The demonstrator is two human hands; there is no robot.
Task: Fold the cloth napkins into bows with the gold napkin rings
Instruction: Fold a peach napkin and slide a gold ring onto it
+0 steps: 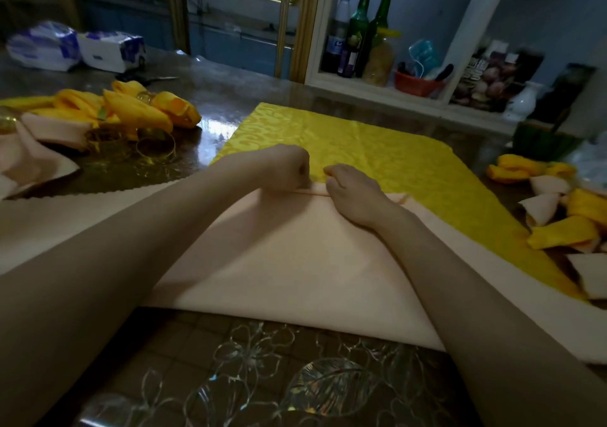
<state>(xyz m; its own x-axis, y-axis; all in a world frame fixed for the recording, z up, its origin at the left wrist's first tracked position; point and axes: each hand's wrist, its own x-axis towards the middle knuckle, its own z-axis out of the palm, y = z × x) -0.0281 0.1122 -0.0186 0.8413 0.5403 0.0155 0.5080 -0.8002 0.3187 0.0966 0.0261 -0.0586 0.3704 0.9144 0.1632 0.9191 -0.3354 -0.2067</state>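
Peach napkin (289, 262) lies folded at the centre of the frame, on top of a spread yellow damask napkin (368, 150) on the dark, flower-patterned tabletop (249, 377). Both hands meet at its far folded edge. The left hand (289, 168) is curled tight and pinches the fold, and the right hand (353, 193), just beside it, has its fingers bent over the same edge. Gold napkin rings (154, 145) sit at the left, next to finished yellow bows (141, 107). More folded napkins (565, 226) are heaped at the right edge. Green bottles (361, 25) stand on a shelf at the upper right.
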